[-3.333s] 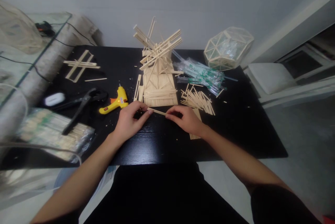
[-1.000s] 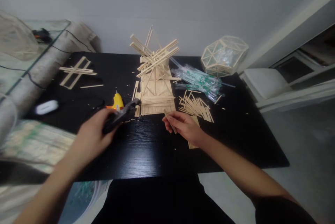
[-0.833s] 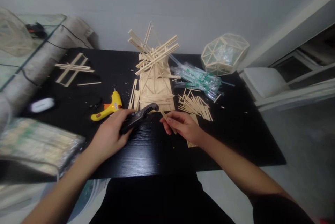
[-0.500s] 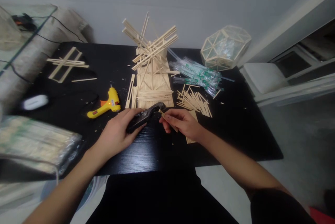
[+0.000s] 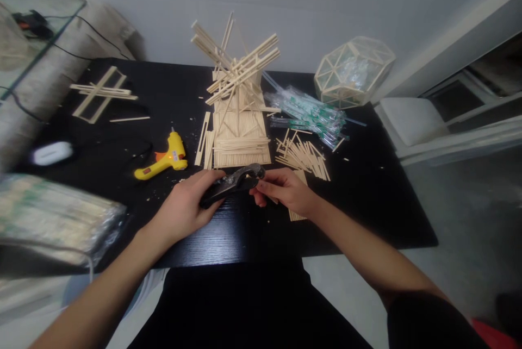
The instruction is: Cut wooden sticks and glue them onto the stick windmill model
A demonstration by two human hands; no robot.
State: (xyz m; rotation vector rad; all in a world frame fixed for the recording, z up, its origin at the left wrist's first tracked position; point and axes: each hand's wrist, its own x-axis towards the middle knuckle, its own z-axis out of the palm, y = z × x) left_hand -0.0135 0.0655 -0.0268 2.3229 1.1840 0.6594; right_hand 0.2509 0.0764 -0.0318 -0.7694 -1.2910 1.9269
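My left hand (image 5: 188, 197) is wrapped round a black plier-like cutter (image 5: 230, 185) with a hooked jaw, held over the front part of the table. Its jaw end points right and reaches the fingertips of my right hand (image 5: 283, 188). Those fingers pinch a short wooden stick (image 5: 274, 200), mostly hidden by the hand; a pale end shows by the jaw. Beyond the cutter stands a wooden-stick windmill model (image 5: 240, 115) with crossed blades and a slatted base. A small slatted panel (image 5: 297, 213) lies partly under my right hand.
A yellow glue gun (image 5: 163, 159) lies at left, below a crossed stick frame (image 5: 100, 93). Cut sticks (image 5: 304, 156) are heaped at right near plastic wrappers (image 5: 312, 112) and a faceted glass-like box (image 5: 354, 73). A wrapped stick bundle (image 5: 57, 216) sits front left.
The cutter has moved slightly right, so its jaw now meets the stick end at my right fingertips. The view has shifted a little.
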